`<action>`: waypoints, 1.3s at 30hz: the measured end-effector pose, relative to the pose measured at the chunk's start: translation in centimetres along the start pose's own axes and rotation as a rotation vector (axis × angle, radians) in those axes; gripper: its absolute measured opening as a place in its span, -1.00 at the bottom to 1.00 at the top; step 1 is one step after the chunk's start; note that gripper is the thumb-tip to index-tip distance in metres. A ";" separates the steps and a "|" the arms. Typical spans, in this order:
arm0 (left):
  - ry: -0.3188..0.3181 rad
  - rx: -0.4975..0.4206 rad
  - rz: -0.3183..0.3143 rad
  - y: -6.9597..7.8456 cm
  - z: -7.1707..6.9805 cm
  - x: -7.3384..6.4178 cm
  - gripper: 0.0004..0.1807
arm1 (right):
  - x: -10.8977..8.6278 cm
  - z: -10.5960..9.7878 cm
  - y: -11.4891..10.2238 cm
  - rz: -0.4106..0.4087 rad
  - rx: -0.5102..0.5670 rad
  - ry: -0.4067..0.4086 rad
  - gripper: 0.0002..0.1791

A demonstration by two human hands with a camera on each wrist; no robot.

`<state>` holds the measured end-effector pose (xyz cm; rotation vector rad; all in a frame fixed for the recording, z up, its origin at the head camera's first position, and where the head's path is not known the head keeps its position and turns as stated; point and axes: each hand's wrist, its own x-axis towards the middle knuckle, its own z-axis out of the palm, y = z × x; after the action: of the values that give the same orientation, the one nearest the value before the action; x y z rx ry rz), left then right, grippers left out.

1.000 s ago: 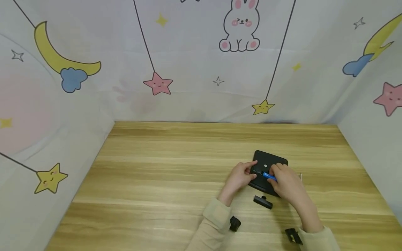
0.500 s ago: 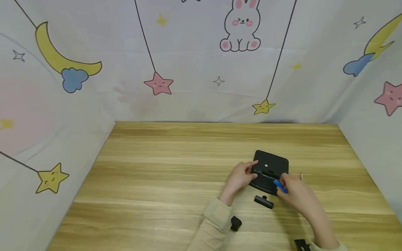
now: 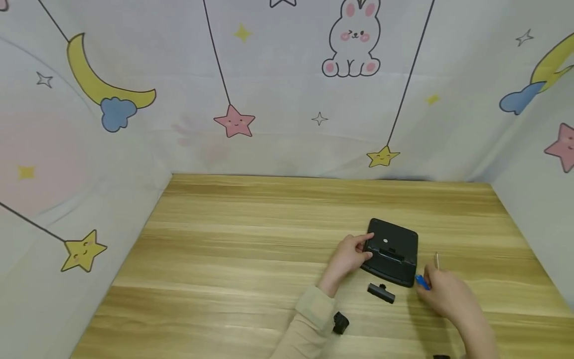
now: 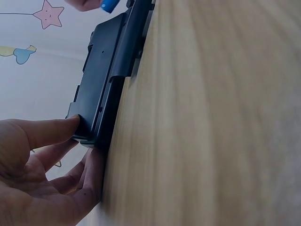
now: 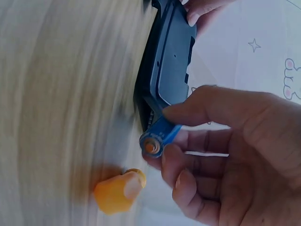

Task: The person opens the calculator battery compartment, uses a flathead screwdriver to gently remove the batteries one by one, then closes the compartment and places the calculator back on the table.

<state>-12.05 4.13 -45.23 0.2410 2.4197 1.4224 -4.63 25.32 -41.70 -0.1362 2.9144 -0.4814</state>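
A flat black device (image 3: 394, 257) with a long narrow slot on its upper face lies on the wooden table. At its left edge my left hand (image 3: 350, 257) grips it, thumb on the upper face and fingers at the side, as the left wrist view shows. Just off the device's right corner, my right hand (image 3: 453, 296) pinches a blue battery (image 5: 160, 134) between thumb and fingers. The battery's metal end faces the right wrist camera. In front of the device lies a small black bar-shaped cover (image 3: 381, 293) with a tab.
An orange handle (image 5: 115, 193) lies on the table near my right hand. In the head view a thin metal rod (image 3: 437, 260) shows beyond that hand. A printed cloth (image 3: 287, 99) encloses the table's back and sides.
My right hand has drawn the battery away from the device's slot, toward the right and nearer to me. My left hand keeps its grip on the device. The head view has shifted slightly.
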 end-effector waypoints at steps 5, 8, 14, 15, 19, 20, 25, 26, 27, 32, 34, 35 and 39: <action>-0.007 0.000 0.001 -0.1 -0.1 0.0 -0.47 | 0.2 0.2 0.2 0.059 -0.036 -0.047 -0.77; -0.004 0.000 0.005 -0.1 0.0 0.1 -0.46 | 0.4 0.2 0.2 0.093 -0.038 -0.075 -0.74; -0.005 -0.004 0.003 -0.1 0.0 0.1 -0.46 | 0.4 0.2 0.2 0.113 -0.040 -0.078 -0.70; -0.006 -0.007 0.002 -0.1 0.0 0.1 -0.46 | 0.4 0.3 0.2 0.115 -0.040 -0.079 -0.70; -0.013 -0.026 -0.003 -0.1 0.0 0.1 -0.46 | 0.5 0.3 0.2 0.123 -0.029 -0.086 -0.70; -0.013 -0.030 -0.002 -0.1 0.0 0.1 -0.46 | 0.5 0.3 0.2 0.125 -0.025 -0.087 -0.69; -0.014 -0.033 -0.004 -0.1 0.0 0.1 -0.47 | 0.5 0.4 0.2 0.127 -0.011 -0.073 -0.66; -0.015 -0.032 -0.001 -0.1 -0.1 0.1 -0.47 | 0.4 0.4 0.2 0.128 -0.011 -0.071 -0.66; -0.016 -0.030 -0.002 0.0 -0.1 0.1 -0.47 | 0.4 0.4 0.2 0.129 -0.010 -0.071 -0.66; -0.013 -0.025 -0.004 0.0 0.1 0.1 -0.46 | 0.4 0.4 0.2 0.146 -0.012 -0.075 -0.68; -0.010 -0.025 0.001 0.0 0.1 0.1 -0.46 | 0.4 0.3 0.1 0.153 -0.010 -0.072 -0.71; -0.010 -0.029 -0.003 0.0 0.1 0.1 -0.46 | 0.4 0.3 0.1 0.155 -0.010 -0.069 -0.73; -0.008 -0.032 0.002 0.0 0.0 0.1 -0.46 | 0.4 0.2 0.0 0.170 -0.006 -0.046 -0.77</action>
<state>-12.10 4.18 -45.21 0.2414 2.3890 1.4573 -5.00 25.20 -41.94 0.0973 2.8500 -0.4357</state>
